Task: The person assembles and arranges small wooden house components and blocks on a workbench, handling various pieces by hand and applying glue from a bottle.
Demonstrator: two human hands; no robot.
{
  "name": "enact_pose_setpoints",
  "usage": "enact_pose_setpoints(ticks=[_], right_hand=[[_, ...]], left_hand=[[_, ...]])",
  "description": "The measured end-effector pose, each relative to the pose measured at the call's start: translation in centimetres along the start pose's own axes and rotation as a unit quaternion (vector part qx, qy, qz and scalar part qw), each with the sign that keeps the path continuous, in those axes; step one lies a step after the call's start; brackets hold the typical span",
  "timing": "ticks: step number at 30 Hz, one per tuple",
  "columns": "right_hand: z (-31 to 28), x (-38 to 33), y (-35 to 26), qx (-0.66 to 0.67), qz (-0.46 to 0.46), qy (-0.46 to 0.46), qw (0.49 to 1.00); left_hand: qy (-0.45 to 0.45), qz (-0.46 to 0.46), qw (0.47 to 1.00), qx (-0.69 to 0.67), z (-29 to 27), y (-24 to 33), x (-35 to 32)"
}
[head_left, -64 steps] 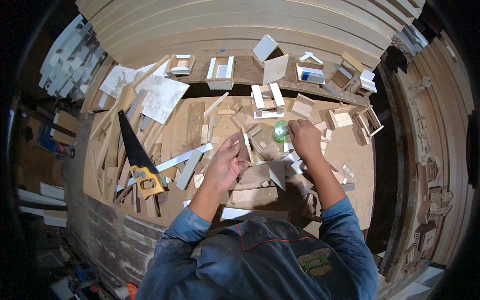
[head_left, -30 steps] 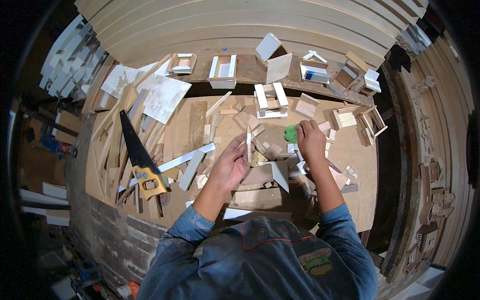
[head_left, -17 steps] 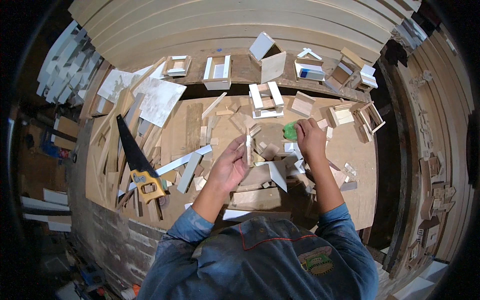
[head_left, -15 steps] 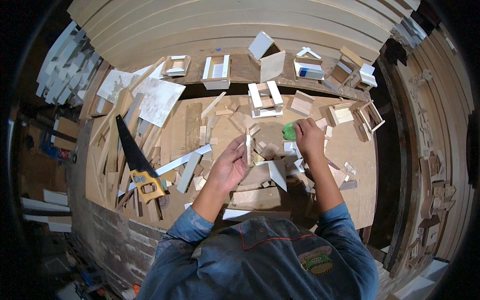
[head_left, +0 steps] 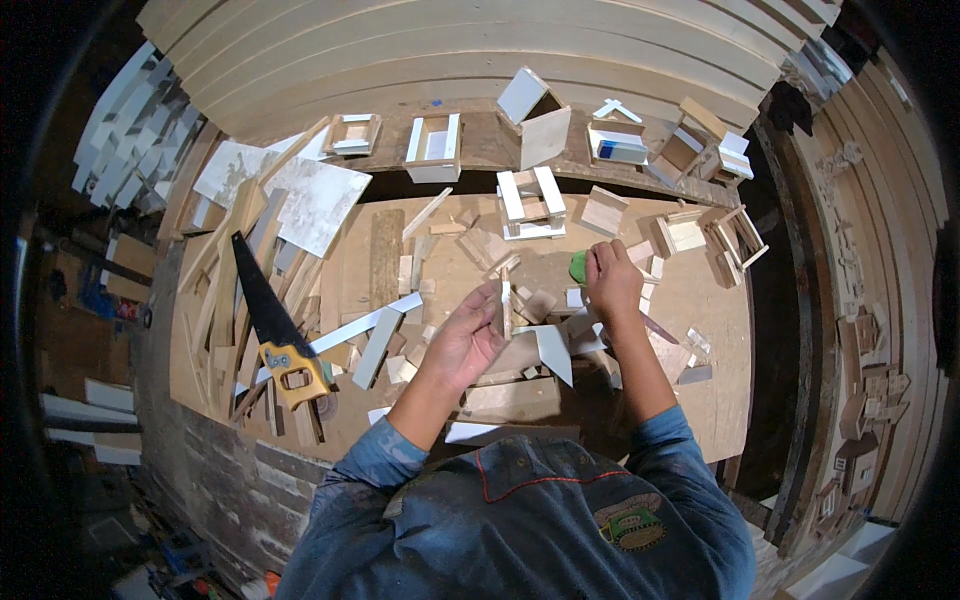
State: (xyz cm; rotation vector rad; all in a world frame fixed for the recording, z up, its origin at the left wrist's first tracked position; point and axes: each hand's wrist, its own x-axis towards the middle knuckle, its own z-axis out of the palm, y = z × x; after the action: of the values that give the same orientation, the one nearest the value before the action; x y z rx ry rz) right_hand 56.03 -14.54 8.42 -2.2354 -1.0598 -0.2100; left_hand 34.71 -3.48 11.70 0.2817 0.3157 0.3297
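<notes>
One board (head_left: pixel 506 309) clamped in left hand (head_left: pixel 466 343); right hand (head_left: pixel 615 282), grip unclear, beside green object (head_left: pixel 577 267).

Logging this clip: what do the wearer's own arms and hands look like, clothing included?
The left hand and right hand are ungloved, with no watch or band visible. The left sleeve and right sleeve are blue, leaving the forearms partly bare. The shirt is dark blue, with a green badge.

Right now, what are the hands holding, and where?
The left hand holds a thin wooden piece by its left side. The right hand, beside a green thing: I can't tell.
</notes>
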Motion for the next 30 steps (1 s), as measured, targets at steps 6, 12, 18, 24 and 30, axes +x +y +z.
enact_pose_setpoints(ticks=[6,12,18,24,30], right_hand=[[-0.3,0.3,0.4,-0.06,-0.031,-0.011,0.998],[-0.7,0.8,1.0,0.042,-0.015,0.034,0.998],[-3.0,0.8,-0.5,0.053,-0.027,0.093,0.994],[-6.9,-0.9,-3.4,0.466,0.106,0.101,0.872],[-7.3,-2.9,-6.2,0.493,0.05,0.024,0.868]], left_hand=[[-0.01,-0.001,1.0,0.005,-0.2,-0.1,0.0],[-0.012,-0.004,1.0,-0.007,0.0,-0.4,0.1],[-0.019,-0.001,1.0,-0.013,-0.2,-0.3,0.1],[-0.037,0.01,0.999,-0.005,0.6,-0.6,-0.4],[-0.027,0.002,1.0,0.006,2.0,-0.6,-0.8]])
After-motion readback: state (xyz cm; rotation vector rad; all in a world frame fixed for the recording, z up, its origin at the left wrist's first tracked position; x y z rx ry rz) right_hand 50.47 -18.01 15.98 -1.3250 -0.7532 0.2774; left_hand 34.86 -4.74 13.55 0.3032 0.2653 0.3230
